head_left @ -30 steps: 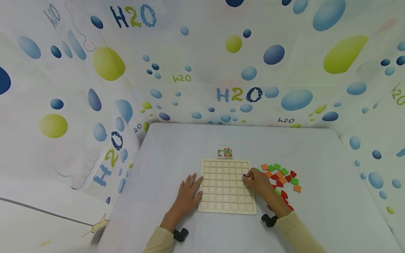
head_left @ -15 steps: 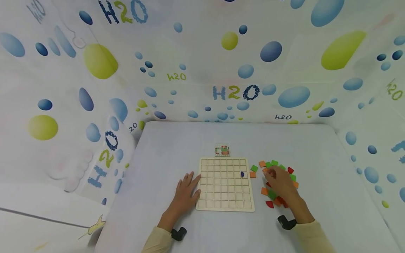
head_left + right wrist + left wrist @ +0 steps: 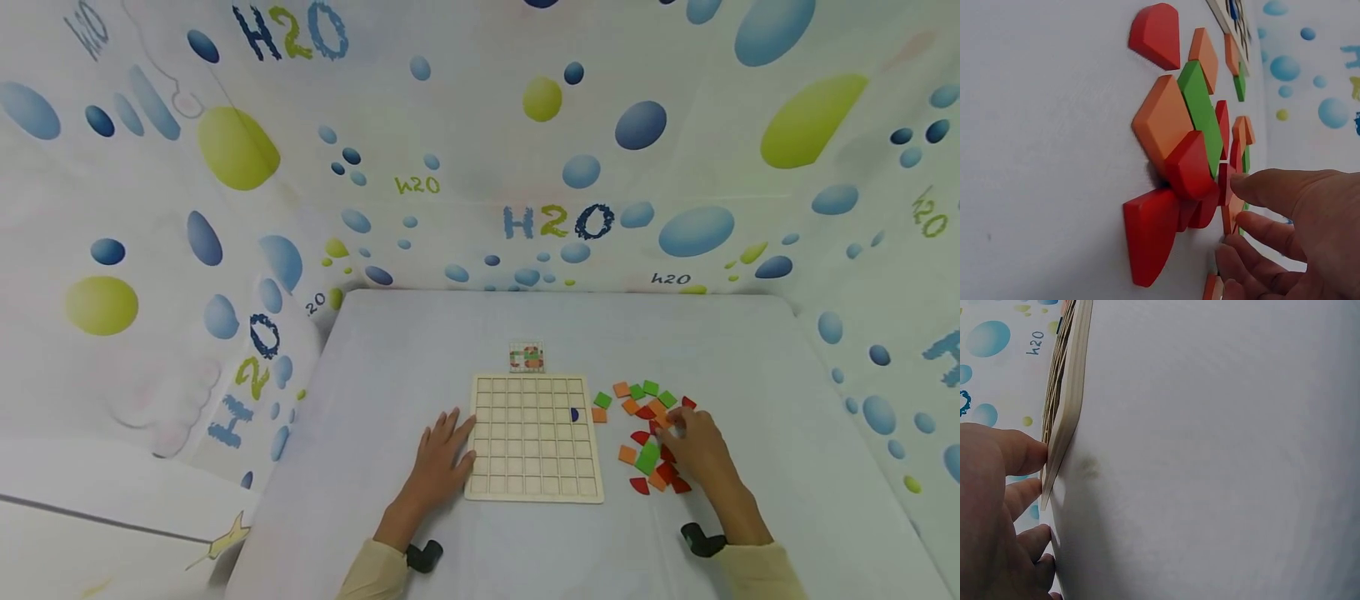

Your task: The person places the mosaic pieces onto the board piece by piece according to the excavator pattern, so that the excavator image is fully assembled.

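Observation:
A square wooden grid board (image 3: 528, 454) lies flat on the table. One of its cells near the upper right holds a dark blue half-round piece (image 3: 574, 414). My left hand (image 3: 442, 458) rests against the board's left edge, thumb and fingers spread; the left wrist view shows the fingertips at the board's rim (image 3: 1069, 394). Over the loose pieces to the right of the board is my right hand (image 3: 701, 446). In the right wrist view its thumb tip touches or nearly touches a red piece (image 3: 1225, 181), with the fingers loosely bent and apart from the thumb.
Above the board lies a small printed pattern card (image 3: 527, 357). Loose orange squares (image 3: 627, 454), green squares (image 3: 647, 457) and red rounded pieces (image 3: 639, 485) are scattered right of the board, some overlapping. White cloth (image 3: 405, 350) covers the table; a printed curtain (image 3: 450, 108) hangs behind.
My right hand has left the board's right side, where the blue piece now lies uncovered, and moved right across the loose pieces. The left hand stays at the board. The head view shifted slightly.

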A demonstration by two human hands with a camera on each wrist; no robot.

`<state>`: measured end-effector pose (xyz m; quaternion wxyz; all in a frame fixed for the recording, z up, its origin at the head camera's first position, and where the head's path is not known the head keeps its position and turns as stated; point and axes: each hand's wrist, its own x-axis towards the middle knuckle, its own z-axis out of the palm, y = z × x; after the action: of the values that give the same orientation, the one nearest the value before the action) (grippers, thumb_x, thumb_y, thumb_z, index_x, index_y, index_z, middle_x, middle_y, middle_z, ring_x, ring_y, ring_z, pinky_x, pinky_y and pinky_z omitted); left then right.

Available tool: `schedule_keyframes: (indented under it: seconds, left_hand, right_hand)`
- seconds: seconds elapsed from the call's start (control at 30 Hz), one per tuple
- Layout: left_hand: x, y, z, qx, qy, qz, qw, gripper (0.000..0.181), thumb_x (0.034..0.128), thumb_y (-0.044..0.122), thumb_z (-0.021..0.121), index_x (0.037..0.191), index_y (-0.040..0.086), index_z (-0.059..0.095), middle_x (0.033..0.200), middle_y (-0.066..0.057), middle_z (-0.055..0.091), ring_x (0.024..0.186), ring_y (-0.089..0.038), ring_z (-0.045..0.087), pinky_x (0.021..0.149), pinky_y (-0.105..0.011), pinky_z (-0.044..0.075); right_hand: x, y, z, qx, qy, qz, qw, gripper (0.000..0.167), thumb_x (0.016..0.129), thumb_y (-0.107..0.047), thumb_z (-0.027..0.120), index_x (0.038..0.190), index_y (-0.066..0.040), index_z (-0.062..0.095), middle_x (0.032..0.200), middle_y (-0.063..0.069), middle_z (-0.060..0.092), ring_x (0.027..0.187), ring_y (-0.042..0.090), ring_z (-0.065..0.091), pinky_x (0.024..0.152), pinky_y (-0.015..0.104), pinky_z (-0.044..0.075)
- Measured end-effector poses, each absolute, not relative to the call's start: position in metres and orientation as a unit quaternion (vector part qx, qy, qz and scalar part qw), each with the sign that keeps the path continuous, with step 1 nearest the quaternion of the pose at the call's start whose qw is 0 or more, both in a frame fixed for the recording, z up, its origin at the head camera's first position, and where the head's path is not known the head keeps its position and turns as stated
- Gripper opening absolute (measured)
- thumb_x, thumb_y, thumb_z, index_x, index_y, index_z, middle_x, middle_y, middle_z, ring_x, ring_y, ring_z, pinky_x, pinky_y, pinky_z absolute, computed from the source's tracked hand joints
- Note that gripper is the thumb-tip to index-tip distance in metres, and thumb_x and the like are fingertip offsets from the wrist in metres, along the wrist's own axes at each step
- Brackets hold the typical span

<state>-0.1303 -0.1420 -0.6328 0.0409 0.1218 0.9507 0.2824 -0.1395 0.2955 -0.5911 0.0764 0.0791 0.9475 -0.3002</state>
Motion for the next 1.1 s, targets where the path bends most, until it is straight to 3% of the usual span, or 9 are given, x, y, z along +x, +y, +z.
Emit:
schedule_keyframes:
  seconds: [0.23, 0.5, 0.73, 1.1]
  left_hand:
    - [-0.131, -0.143, -0.633, 0.124, 0.949, 0.287, 0.039, 0.058, 0.105, 0.025, 0.059, 0.161, 0.015, 0.046, 0.171, -0.019, 0.033, 0.159, -0.045, 0.024, 0.123, -0.072, 0.018]
    - [-0.13, -0.142, -0.63, 0.122, 0.949, 0.289, 0.039, 0.058, 0.1043, 0.025, 0.06, 0.16, 0.014, 0.047, 0.17, -0.02, 0.033, 0.159, -0.046, 0.025, 0.123, -0.072, 0.018]
    - [-0.128, -0.141, -0.626, 0.121, 0.95, 0.285, 0.04, 0.057, 0.1041, 0.024, 0.06, 0.159, 0.013, 0.048, 0.17, -0.02, 0.033, 0.159, -0.046, 0.025, 0.124, -0.071, 0.019]
    - [-0.127, -0.141, -0.624, 0.12, 0.95, 0.287, 0.041, 0.057, 0.1043, 0.024, 0.06, 0.159, 0.013, 0.048, 0.17, -0.02, 0.034, 0.159, -0.046, 0.025, 0.124, -0.071, 0.019]
  right_hand:
    - [-0.14, 0.297, -0.594, 0.078, 0.946, -0.306, 0.075, 0.041, 0.099, -0.016, 0.072, 0.129, 0.008, 0.059, 0.111, 0.026, 0.059, 0.1, 0.037, 0.057, 0.088, 0.054, 0.059]
    - [-0.145, 0.295, -0.607, 0.087, 0.948, -0.303, 0.05, 0.042, 0.101, -0.021, 0.069, 0.13, 0.008, 0.058, 0.117, 0.029, 0.054, 0.097, 0.037, 0.057, 0.086, 0.052, 0.058]
    - [-0.146, 0.295, -0.609, 0.115, 0.949, -0.29, 0.052, 0.036, 0.102, -0.012, 0.063, 0.132, 0.009, 0.057, 0.122, 0.033, 0.052, 0.108, 0.045, 0.057, 0.097, 0.061, 0.056]
    - [-0.147, 0.298, -0.606, 0.101, 0.949, -0.296, 0.048, 0.037, 0.102, -0.012, 0.063, 0.132, 0.011, 0.058, 0.123, 0.035, 0.051, 0.108, 0.047, 0.056, 0.1, 0.063, 0.054]
